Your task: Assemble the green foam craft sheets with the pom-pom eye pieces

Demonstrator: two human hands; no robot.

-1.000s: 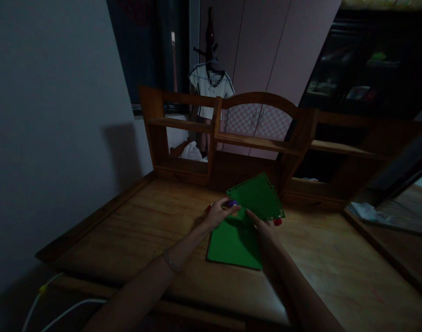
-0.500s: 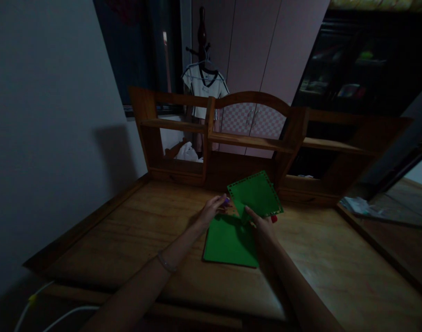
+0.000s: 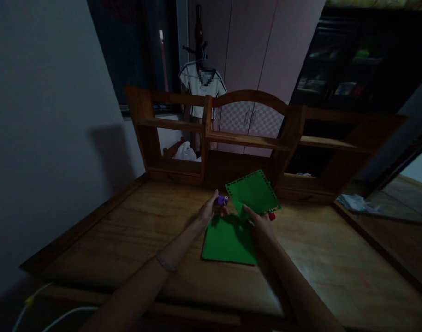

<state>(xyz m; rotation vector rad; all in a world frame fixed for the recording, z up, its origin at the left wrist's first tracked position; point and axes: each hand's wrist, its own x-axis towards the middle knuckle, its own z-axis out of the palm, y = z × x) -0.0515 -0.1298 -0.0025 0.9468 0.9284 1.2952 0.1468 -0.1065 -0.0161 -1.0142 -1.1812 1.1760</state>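
My left hand [image 3: 210, 211] grips a small purple object [image 3: 221, 200] with a pale round end; its exact kind is too dark to make out. My right hand [image 3: 261, 223] pinches a green sheet [image 3: 254, 193] near its lower corner, thumb on top. Small slots run along the sheet's upper-left and right edges. Tilted, the sheet is held above a second green piece, a flat square [image 3: 229, 246] lying on the wooden desk [image 3: 155, 216]. A small red thing [image 3: 272, 216] shows just beyond my right hand; whether it is held or resting I cannot tell.
A wooden shelf unit [image 3: 211, 133] rises along the desk's far edge. A white wall [image 3: 58, 138] borders the left side. Plastic-like packaging [image 3: 356, 203] lies past the raised right edge. White cables [image 3: 68, 312] hang at the front left. Behind the shelf hangs a shirt [image 3: 199, 87].
My left hand has turned and shifted slightly left, away from the green sheet, so more of the purple object shows. My right hand still holds the sheet in nearly the same pose.
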